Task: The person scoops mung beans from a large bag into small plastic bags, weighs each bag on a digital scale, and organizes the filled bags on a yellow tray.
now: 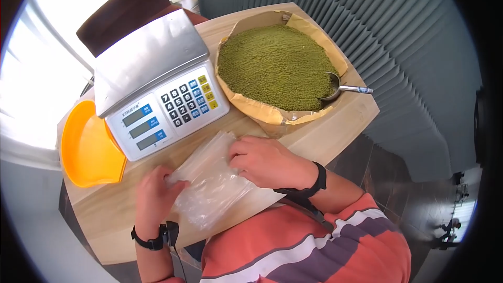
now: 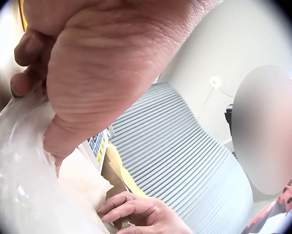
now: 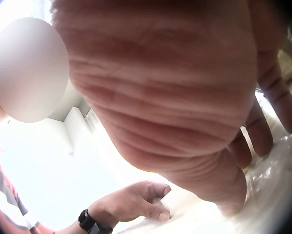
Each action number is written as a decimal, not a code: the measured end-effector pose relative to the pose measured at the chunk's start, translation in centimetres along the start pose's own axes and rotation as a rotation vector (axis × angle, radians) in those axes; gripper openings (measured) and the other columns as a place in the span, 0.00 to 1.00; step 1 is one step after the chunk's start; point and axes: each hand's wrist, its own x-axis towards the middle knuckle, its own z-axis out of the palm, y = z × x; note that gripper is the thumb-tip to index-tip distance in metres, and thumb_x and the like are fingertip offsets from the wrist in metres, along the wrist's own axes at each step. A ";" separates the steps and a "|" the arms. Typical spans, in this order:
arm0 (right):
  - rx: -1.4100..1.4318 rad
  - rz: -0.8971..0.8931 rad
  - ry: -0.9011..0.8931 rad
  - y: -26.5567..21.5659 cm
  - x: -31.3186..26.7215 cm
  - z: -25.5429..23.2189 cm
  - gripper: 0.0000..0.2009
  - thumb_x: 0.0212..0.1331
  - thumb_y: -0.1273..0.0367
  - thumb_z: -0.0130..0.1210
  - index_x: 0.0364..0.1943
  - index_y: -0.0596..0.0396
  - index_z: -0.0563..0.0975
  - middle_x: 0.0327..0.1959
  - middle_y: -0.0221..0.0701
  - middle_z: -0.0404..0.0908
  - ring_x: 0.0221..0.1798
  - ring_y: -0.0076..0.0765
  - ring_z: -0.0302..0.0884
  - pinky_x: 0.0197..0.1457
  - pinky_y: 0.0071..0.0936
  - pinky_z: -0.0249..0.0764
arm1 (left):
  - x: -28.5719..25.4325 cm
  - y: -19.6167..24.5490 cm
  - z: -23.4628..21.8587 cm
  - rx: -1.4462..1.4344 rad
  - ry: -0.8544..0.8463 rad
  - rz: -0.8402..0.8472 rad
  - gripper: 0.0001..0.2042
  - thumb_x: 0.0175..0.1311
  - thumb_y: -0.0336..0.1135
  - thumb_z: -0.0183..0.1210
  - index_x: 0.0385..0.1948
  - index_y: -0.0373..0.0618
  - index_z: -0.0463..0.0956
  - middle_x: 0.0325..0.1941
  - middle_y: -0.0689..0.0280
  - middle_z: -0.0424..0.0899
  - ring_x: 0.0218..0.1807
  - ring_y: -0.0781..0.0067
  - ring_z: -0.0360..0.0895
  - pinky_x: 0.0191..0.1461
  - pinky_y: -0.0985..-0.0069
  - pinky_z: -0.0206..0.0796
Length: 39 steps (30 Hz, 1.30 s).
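A clear plastic bag [image 1: 212, 191] lies crumpled at the table's near edge, between the two hands. My left hand [image 1: 157, 191] pinches its left side between thumb and fingers; in the left wrist view the film [image 2: 21, 161] bunches under that thumb. My right hand [image 1: 270, 162] rests at the bag's upper right part. The right wrist view shows its fingers [image 3: 260, 134] loosely bent and spread over the shiny film, with the thumb apart from them.
A digital scale [image 1: 173, 110] with a metal pan stands behind the bag. At its left lies an orange scoop-shaped tray [image 1: 86, 149]. To the right, an opened paper sack [image 1: 251, 107] is full of green beans [image 1: 277, 63], with a metal scoop [image 1: 335, 91] stuck in them.
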 end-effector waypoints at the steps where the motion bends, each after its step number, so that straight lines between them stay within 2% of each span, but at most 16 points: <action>1: -0.006 0.002 -0.005 -0.1 0.1 -0.1 0.11 0.53 0.71 0.73 0.41 0.49 0.86 0.50 0.26 0.83 0.56 0.41 0.82 0.58 0.38 0.83 | 0.2 -0.1 0.0 0.002 -0.042 -0.004 0.19 0.55 0.39 0.82 0.42 0.42 0.82 0.41 0.55 0.86 0.45 0.47 0.84 0.49 0.58 0.76; 6: 0.046 -0.004 -0.003 -0.3 0.3 -0.2 0.11 0.54 0.73 0.72 0.41 0.49 0.85 0.50 0.27 0.84 0.55 0.44 0.83 0.56 0.40 0.83 | 0.1 0.6 -0.7 -0.021 -0.112 -0.060 0.15 0.59 0.37 0.79 0.41 0.42 0.83 0.42 0.57 0.84 0.45 0.47 0.83 0.49 0.57 0.76; 8: 0.091 0.012 0.011 -0.5 0.4 -0.4 0.11 0.54 0.73 0.72 0.41 0.50 0.85 0.50 0.28 0.84 0.55 0.44 0.83 0.56 0.40 0.83 | 0.4 0.0 -0.3 -0.043 -0.062 0.091 0.13 0.60 0.33 0.78 0.40 0.42 0.82 0.41 0.57 0.82 0.45 0.49 0.82 0.48 0.58 0.75; 12: 0.101 0.032 0.021 -0.6 0.3 -0.5 0.11 0.55 0.73 0.72 0.42 0.51 0.85 0.49 0.29 0.84 0.55 0.45 0.82 0.56 0.40 0.83 | 0.7 -0.7 -0.3 -0.219 -0.095 0.029 0.12 0.62 0.30 0.77 0.40 0.41 0.82 0.40 0.59 0.80 0.43 0.53 0.81 0.47 0.61 0.74; 15: 0.100 0.022 0.034 -0.6 0.5 -0.5 0.09 0.55 0.74 0.71 0.40 0.51 0.85 0.47 0.29 0.83 0.54 0.44 0.82 0.56 0.40 0.83 | 0.8 -1.2 -0.2 -0.309 -0.086 0.009 0.12 0.63 0.28 0.77 0.39 0.40 0.81 0.39 0.60 0.78 0.40 0.58 0.78 0.45 0.65 0.72; 17: 0.104 0.027 0.024 -0.6 0.6 -0.6 0.09 0.55 0.74 0.71 0.40 0.51 0.84 0.47 0.29 0.83 0.54 0.44 0.82 0.56 0.40 0.83 | 0.9 -1.9 0.1 -0.369 -0.109 0.011 0.11 0.66 0.29 0.76 0.39 0.41 0.80 0.38 0.64 0.78 0.39 0.69 0.76 0.44 0.69 0.71; 18: 0.107 0.030 0.019 -0.6 0.6 -0.7 0.10 0.55 0.74 0.71 0.41 0.52 0.85 0.48 0.29 0.83 0.54 0.45 0.82 0.56 0.40 0.83 | 1.0 -1.8 0.0 -0.372 -0.109 0.008 0.11 0.66 0.29 0.76 0.39 0.41 0.80 0.38 0.64 0.78 0.39 0.69 0.76 0.44 0.69 0.71; 20: 0.114 0.036 0.009 -0.7 0.7 -0.7 0.10 0.55 0.74 0.72 0.41 0.52 0.85 0.48 0.29 0.83 0.54 0.45 0.82 0.57 0.40 0.83 | 1.1 -1.5 -0.6 -0.492 -0.253 -0.221 0.13 0.66 0.31 0.77 0.41 0.40 0.79 0.39 0.68 0.80 0.40 0.77 0.74 0.45 0.73 0.71; 23: 0.131 0.042 0.017 -0.7 0.7 -0.7 0.12 0.55 0.74 0.72 0.44 0.52 0.86 0.49 0.30 0.84 0.55 0.45 0.82 0.57 0.40 0.83 | 1.1 -3.1 0.1 -0.541 -0.217 -0.134 0.17 0.66 0.32 0.78 0.49 0.40 0.80 0.40 0.70 0.81 0.43 0.81 0.74 0.46 0.76 0.72; 24: 0.132 0.053 0.013 -0.8 0.6 -0.7 0.13 0.55 0.74 0.72 0.45 0.52 0.86 0.49 0.30 0.84 0.56 0.45 0.82 0.57 0.41 0.83 | 1.1 -3.3 -0.3 -0.543 -0.217 -0.135 0.17 0.66 0.32 0.78 0.49 0.40 0.80 0.40 0.70 0.81 0.43 0.81 0.74 0.46 0.76 0.72; 26: 0.135 0.065 0.007 -0.8 0.6 -0.7 0.14 0.55 0.74 0.73 0.46 0.52 0.86 0.50 0.30 0.84 0.56 0.45 0.82 0.57 0.41 0.83 | 1.2 -2.8 -1.5 -0.529 -0.341 -0.189 0.24 0.64 0.31 0.79 0.58 0.39 0.79 0.43 0.70 0.82 0.44 0.80 0.75 0.48 0.77 0.73; 28: 0.132 0.072 0.002 -0.9 0.6 -0.8 0.14 0.55 0.74 0.73 0.47 0.52 0.86 0.51 0.30 0.84 0.56 0.46 0.82 0.57 0.41 0.83 | 1.2 -3.1 -1.3 -0.595 -0.338 -0.163 0.26 0.64 0.29 0.79 0.61 0.40 0.78 0.46 0.70 0.82 0.44 0.81 0.76 0.48 0.78 0.73; 30: 0.130 0.068 -0.003 -1.0 0.6 -0.9 0.15 0.56 0.74 0.72 0.48 0.53 0.86 0.51 0.31 0.84 0.56 0.46 0.82 0.57 0.41 0.83 | 1.2 -3.4 -0.8 -0.659 -0.331 -0.135 0.28 0.64 0.28 0.79 0.65 0.41 0.76 0.49 0.70 0.82 0.45 0.83 0.76 0.48 0.79 0.74; 33: 0.130 0.058 -0.016 -1.1 0.7 -1.0 0.15 0.56 0.74 0.72 0.48 0.53 0.86 0.51 0.31 0.83 0.56 0.46 0.81 0.57 0.42 0.82 | 1.6 -3.5 -0.3 -0.820 -0.193 -0.194 0.30 0.63 0.25 0.78 0.66 0.41 0.75 0.54 0.71 0.81 0.44 0.86 0.76 0.48 0.82 0.74; 35: 0.136 0.053 -0.027 -1.2 0.7 -1.1 0.15 0.56 0.74 0.72 0.48 0.53 0.86 0.52 0.32 0.83 0.56 0.47 0.81 0.57 0.42 0.82 | 1.8 -3.4 -0.6 -0.858 -0.195 -0.247 0.31 0.64 0.15 0.72 0.69 0.42 0.72 0.60 0.69 0.80 0.57 0.82 0.82 0.60 0.80 0.79; 39: 0.136 0.066 -0.033 -1.3 0.8 -1.2 0.16 0.56 0.73 0.72 0.49 0.53 0.86 0.52 0.32 0.83 0.56 0.48 0.81 0.58 0.42 0.82 | 1.9 -3.3 -1.2 -0.930 -0.212 -0.279 0.32 0.63 0.13 0.72 0.69 0.43 0.72 0.62 0.67 0.81 0.57 0.80 0.83 0.62 0.77 0.80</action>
